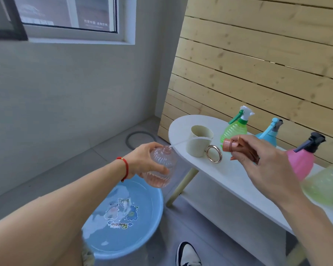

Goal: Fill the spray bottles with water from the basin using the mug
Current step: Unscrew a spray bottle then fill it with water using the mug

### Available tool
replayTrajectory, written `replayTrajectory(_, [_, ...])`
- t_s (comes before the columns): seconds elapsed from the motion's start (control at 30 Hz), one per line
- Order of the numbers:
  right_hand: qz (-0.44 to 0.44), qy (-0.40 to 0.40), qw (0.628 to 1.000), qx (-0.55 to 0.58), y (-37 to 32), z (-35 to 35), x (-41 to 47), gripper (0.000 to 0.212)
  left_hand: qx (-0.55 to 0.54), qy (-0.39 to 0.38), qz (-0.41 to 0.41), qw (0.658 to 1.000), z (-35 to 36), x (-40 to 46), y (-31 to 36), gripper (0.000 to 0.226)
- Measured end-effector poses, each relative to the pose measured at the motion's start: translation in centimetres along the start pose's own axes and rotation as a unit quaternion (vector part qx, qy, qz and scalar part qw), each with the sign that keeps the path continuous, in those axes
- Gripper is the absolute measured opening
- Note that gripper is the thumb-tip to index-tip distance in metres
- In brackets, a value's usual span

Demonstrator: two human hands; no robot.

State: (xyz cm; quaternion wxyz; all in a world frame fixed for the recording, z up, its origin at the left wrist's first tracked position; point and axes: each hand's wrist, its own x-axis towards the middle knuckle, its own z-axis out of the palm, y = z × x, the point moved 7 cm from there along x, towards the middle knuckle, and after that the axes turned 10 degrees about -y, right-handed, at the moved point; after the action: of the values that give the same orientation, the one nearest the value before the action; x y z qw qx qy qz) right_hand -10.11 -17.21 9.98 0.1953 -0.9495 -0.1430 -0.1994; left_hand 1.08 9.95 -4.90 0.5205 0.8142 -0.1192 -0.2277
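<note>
Clear pink bottle [160,167], uncapped, gripped in my left hand [146,160] over basin [123,217], off table's [229,175] left end. My right hand [258,156] pinches its sprayer head [236,145] above the mug [198,143] near that edge.

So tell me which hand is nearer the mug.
Right. The right hand, holding the brown sprayer head, hovers just right of the mug; the left hand holds the clear bottle off the table's left end.

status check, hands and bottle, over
Left hand grips open clear pink bottle above basin. Right hand holds brown spray head. Mug untouched on table.
</note>
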Motion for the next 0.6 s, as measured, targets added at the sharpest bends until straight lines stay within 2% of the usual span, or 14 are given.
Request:
replayTrajectory(0.1, [-0.027,-0.003,0.999,-0.029,-0.8,0.5,0.6,0.031,0.004,0.004,-0.002,1.000,-0.4,-0.1,-0.3,0.092])
replayTrajectory(0.23, [-0.077,-0.036,0.996,-0.039,-1.8,1.8,1.6,0.032,0.022,0.011,-0.003,1.000,-0.9,-0.2,-0.5,0.080])
replayTrajectory(0.37, [-0.146,-0.067,0.985,-0.063,-4.8,3.0,4.0,0.027,0.048,0.014,-0.008,0.999,-1.3,-0.3,-0.9,0.076])
replayTrajectory(0.6, [-0.201,-0.168,0.964,-0.050,-8.9,3.8,8.9,0.029,0.052,0.043,-0.026,0.997,-2.6,-0.8,-1.6,0.078])
